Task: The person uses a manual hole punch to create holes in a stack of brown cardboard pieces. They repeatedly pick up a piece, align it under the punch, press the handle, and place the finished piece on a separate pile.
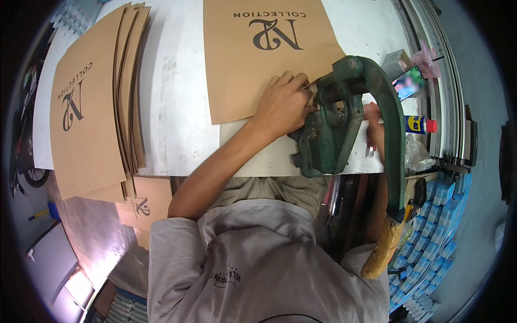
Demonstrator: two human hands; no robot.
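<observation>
A brown kraft paper bag (237, 81) with dark printing lies flat on the white table, its right edge running to a green hand-lever press (328, 137). My left hand (285, 102) rests on that edge, fingers curled in and closed on the bag beside the press jaw; the fingertips are hidden. Beyond the press's curved lever (396, 134) is my right hand (375, 126), blurred and partly covered, near a small reddish thing I cannot make out. The lever's handle (382, 247), wrapped in yellowish tape, hangs down toward my right arm, and neither hand touches it.
Similar brown bags (89, 145) are stacked at the left table edge. On the right are a lit phone (409, 83), a small grey box (396, 63), a blue and yellow can (414, 124) with a red cap, and clear plastic (417, 154). Blue-wrapped packs (425, 242) stand below.
</observation>
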